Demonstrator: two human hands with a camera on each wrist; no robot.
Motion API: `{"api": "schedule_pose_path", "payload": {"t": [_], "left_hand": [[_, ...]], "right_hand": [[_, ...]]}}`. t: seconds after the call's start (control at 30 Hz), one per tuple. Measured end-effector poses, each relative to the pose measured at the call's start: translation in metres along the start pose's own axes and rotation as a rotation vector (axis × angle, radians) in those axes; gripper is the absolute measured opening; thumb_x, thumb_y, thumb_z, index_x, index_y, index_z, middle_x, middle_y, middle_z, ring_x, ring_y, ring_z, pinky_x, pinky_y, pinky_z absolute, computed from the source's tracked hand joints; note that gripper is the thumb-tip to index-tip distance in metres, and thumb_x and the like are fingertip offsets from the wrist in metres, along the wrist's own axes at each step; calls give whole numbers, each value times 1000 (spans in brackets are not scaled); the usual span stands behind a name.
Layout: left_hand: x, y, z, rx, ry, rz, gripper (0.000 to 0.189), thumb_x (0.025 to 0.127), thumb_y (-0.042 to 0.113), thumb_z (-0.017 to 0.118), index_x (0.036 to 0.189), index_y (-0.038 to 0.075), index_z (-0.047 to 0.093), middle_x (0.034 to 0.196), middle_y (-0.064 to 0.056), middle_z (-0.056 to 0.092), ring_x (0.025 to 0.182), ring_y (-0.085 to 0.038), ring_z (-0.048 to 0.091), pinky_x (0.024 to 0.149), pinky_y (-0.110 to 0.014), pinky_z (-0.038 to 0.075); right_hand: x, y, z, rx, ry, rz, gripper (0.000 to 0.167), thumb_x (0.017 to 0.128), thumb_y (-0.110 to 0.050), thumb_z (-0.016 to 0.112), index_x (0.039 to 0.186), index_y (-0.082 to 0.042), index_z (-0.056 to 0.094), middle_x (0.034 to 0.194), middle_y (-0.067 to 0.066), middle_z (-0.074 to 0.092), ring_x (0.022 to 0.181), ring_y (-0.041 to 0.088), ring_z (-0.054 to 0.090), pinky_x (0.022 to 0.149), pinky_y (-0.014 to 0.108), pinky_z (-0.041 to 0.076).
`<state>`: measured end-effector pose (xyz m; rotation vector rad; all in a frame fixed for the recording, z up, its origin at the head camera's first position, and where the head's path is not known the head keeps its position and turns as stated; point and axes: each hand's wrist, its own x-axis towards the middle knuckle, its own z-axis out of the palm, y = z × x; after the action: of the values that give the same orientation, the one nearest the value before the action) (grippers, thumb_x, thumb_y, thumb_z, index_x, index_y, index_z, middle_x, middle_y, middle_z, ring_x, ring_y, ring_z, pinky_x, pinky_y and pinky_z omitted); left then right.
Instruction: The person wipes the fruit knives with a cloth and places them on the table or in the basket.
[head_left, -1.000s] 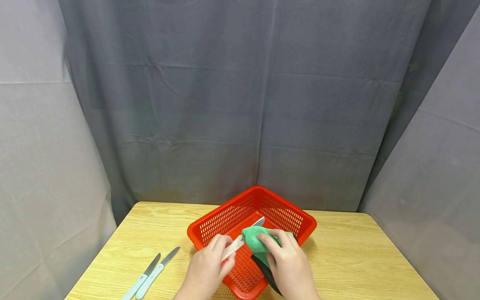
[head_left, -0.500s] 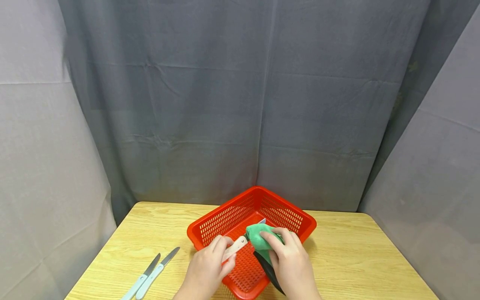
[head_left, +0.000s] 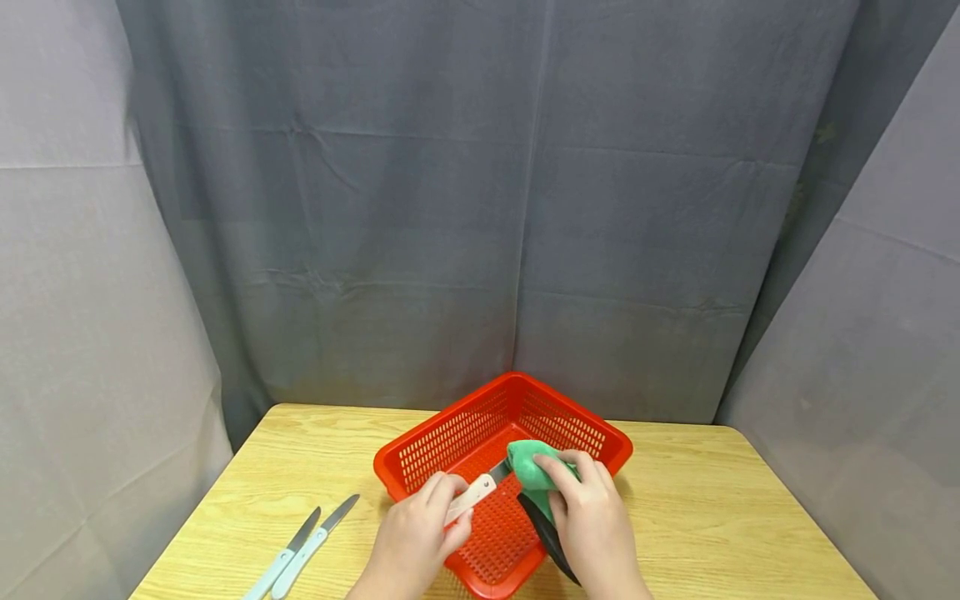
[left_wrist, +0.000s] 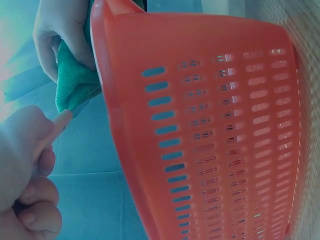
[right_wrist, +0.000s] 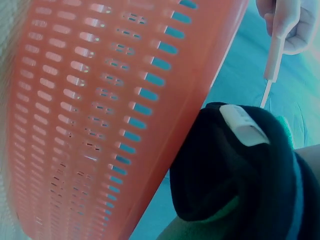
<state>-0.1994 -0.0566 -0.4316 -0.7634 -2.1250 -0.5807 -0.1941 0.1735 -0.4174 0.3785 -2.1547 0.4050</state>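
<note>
My left hand (head_left: pixel 420 529) grips the pale handle of a knife (head_left: pixel 472 497), its blade pointing up and to the right over the basket. With my right hand (head_left: pixel 592 517) I pinch a green cloth (head_left: pixel 531 465) with a black side around that blade; the cloth hides the blade's outer part and tip. In the left wrist view the cloth (left_wrist: pixel 75 82) lies right by the end of the handle. The right wrist view shows the cloth's black underside (right_wrist: pixel 215 170) with a white tag, and the knife handle (right_wrist: pixel 275 57) beyond it.
Below both hands a red plastic basket (head_left: pixel 438 427) with slotted sides stands on the wooden table (head_left: pixel 712 500). Two knives with pale blue handles (head_left: pixel 303 554) lie side by side at the front left. A grey curtain (head_left: pixel 375 208) hangs behind the table.
My right hand and the cloth have slid up and to the right along the blade, baring the part near the handle and covering the tip. The left hand has barely moved.
</note>
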Motion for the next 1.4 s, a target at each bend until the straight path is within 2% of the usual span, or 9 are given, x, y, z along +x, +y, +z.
{"api": "schedule_pose_path", "payload": {"t": [0.23, 0.37, 0.53, 0.6, 0.8, 0.9, 1.13, 1.27, 1.4], "left_hand": [[0, 1, 0, -6, -3, -16, 34, 73, 11, 85, 99, 13, 63, 80, 10, 54, 58, 3, 37, 52, -10, 35], [0, 1, -1, -19, -11, -65, 32, 75, 12, 84, 99, 14, 63, 80, 12, 54, 59, 4, 36, 53, -10, 34], [0, 1, -1, -25, 2, -136, 31, 78, 14, 83, 101, 15, 63, 83, 11, 59, 58, 1, 40, 52, -15, 37], [-1, -1, 0, -50, -5, -187, 29, 80, 15, 82, 102, 15, 64, 84, 10, 61, 57, 0, 41, 52, -17, 37], [-4, -10, 7, -214, -79, -413, 23, 88, 13, 76, 106, 20, 63, 81, 12, 55, 59, 2, 40, 54, -19, 36], [-4, -14, 9, -250, -108, -469, 22, 89, 14, 75, 106, 21, 63, 80, 13, 53, 60, 2, 40, 56, -20, 37], [-3, -14, 8, -294, -125, -510, 19, 91, 15, 74, 105, 21, 63, 78, 13, 53, 58, 2, 40, 55, -20, 37], [-2, -13, 7, -316, -144, -551, 14, 93, 17, 71, 105, 20, 64, 76, 11, 53, 56, 2, 41, 54, -20, 39], [-1, -11, 7, -378, -167, -607, 6, 98, 20, 67, 103, 20, 65, 75, 10, 55, 54, 0, 42, 51, -20, 40]], "right_hand": [[2, 5, -2, -15, 22, 110, 52, 66, 11, 86, 108, -17, 77, 101, 12, 66, 82, 31, 64, 68, 47, 59], [4, 10, -6, -29, 61, 160, 52, 66, 12, 85, 108, -16, 77, 99, 13, 66, 82, 34, 64, 67, 50, 58], [7, 15, -10, -24, 93, 164, 52, 67, 13, 84, 109, -17, 77, 99, 13, 66, 82, 35, 63, 68, 51, 57], [7, 16, -10, -22, 90, 164, 52, 67, 13, 83, 109, -17, 76, 99, 13, 66, 82, 34, 63, 68, 51, 57], [6, 19, -9, -22, 68, 172, 52, 67, 12, 84, 110, -16, 76, 99, 14, 66, 82, 35, 63, 69, 51, 58], [5, 20, -8, -25, 59, 181, 51, 68, 12, 83, 110, -16, 76, 100, 14, 65, 82, 35, 63, 70, 51, 58], [4, 22, -5, -15, 63, 148, 52, 67, 11, 84, 111, -16, 77, 100, 14, 66, 81, 35, 64, 70, 49, 58], [4, 19, -4, 4, 55, 101, 53, 66, 11, 85, 111, -17, 76, 102, 13, 66, 84, 33, 65, 70, 47, 58], [3, 17, -1, 27, 37, 31, 54, 67, 10, 84, 111, -18, 76, 104, 9, 66, 86, 29, 65, 71, 43, 58]]}}
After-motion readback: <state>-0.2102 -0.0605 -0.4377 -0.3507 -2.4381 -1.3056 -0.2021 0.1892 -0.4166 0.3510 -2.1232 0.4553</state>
